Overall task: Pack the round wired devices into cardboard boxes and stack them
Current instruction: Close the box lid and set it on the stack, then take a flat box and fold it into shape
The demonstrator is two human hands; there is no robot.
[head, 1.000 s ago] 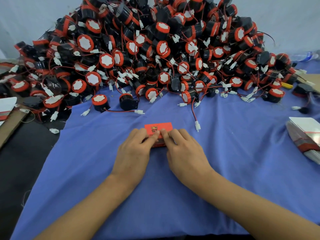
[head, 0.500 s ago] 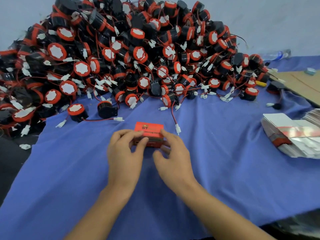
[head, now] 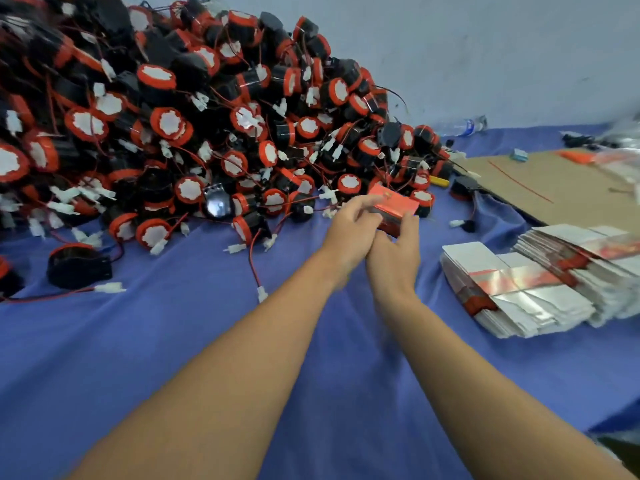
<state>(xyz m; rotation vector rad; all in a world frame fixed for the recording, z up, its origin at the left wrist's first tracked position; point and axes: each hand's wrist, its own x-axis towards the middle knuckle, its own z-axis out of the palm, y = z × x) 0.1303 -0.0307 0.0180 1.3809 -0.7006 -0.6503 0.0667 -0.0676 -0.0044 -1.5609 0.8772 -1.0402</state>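
A small red cardboard box (head: 394, 204) is held above the blue cloth, tilted, between both hands. My left hand (head: 349, 233) grips its left side with fingers curled over the top. My right hand (head: 394, 252) holds it from below and the right, thumb up along its side. A big heap of round black-and-red wired devices (head: 194, 133) with white plugs fills the back left. One black device (head: 78, 266) lies apart at the left, its red wire trailing to a white plug.
Stacks of flat, unfolded silver-and-red boxes (head: 519, 292) lie at the right on the blue cloth (head: 173, 341). A brown cardboard sheet (head: 554, 188) lies behind them. A plastic bottle (head: 462, 126) rests by the wall.
Both hands have lifted the red box off the cloth and carried it to the right and away from me. The camera has swung right, bringing the flat box stacks closer.
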